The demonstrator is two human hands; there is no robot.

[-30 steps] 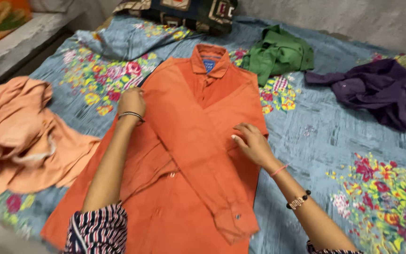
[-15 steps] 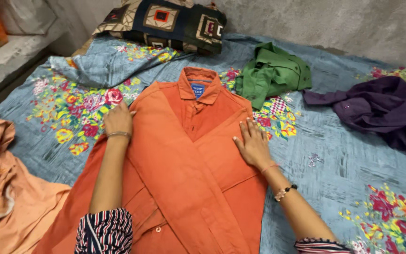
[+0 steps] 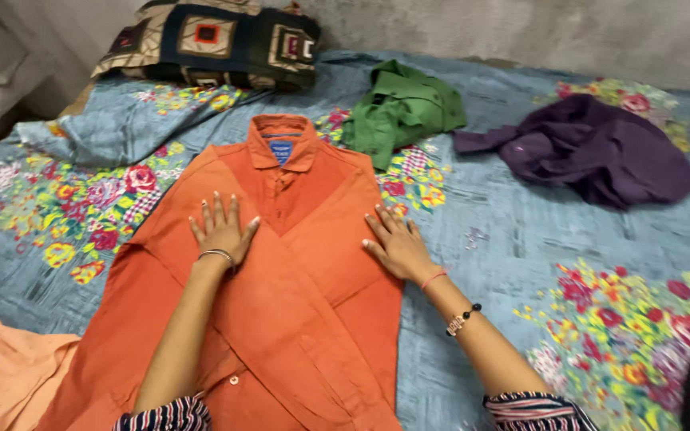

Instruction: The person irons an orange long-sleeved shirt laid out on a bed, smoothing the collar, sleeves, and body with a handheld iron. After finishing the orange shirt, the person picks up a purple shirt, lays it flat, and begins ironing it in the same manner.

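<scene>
An orange collared shirt (image 3: 297,311) lies face down on a blue floral bedsheet (image 3: 513,255), collar pointing away from me, both sleeves folded across its back. My left hand (image 3: 221,227) rests flat on the left shoulder area, fingers spread, a thin bangle at the wrist. My right hand (image 3: 395,243) presses flat on the right edge of the shirt, fingers spread, with a pink thread and a dark bead bracelet on the forearm. Neither hand holds anything.
A crumpled green shirt (image 3: 401,108) lies beyond the collar, a dark purple garment (image 3: 592,152) at the right. A peach garment (image 3: 1,375) is heaped at the lower left. A patchwork pillow (image 3: 209,40) sits at the bed's head by a grey wall.
Both hands went from handling the folded sleeves to lying flat on the shirt; the left hand slid inward from the shoulder edge. The view has shifted, so everything sits further left.
</scene>
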